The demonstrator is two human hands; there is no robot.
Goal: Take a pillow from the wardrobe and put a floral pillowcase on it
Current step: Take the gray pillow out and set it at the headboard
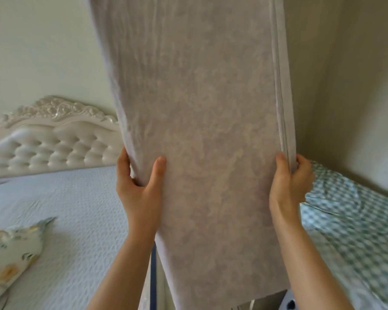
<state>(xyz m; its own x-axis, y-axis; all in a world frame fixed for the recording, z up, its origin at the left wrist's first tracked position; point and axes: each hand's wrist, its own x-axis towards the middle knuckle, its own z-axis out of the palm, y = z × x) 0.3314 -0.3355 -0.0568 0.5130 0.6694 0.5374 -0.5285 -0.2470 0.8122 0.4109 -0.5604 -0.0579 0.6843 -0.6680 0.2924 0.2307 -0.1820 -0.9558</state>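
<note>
Floral pillowcase (11, 249): seen at about 8 o'clock of the frame, lying crumpled on the pale quilted bedspread (76, 209), well apart from both hands.
Headboard (47, 139): found at 9 o'clock, tufted and white, behind the bedspread.
Left hand (139, 186): closed around the left long edge of the pillow (202, 130), thumb pressed on the near face, fingers wrapped behind and hidden.
Pillow: held upright in the centre, a flat greyish slab; its long axis is judged to run from 6 to 12 o'clock, the top passing out of frame.
Right hand (291, 182): clamped on the right seamed edge at the same height, thumb in front, fingers curled behind.
Checked fabric (356, 220): seen at 4 o'clock, spread beside the wall.
Deciding relation: the pillowcase is placed down and left of the pillow, so the left hand is judged the nearer; a short end of the pillow would have to be brought toward 8 o'clock. The case's opening cannot be made out.
</note>
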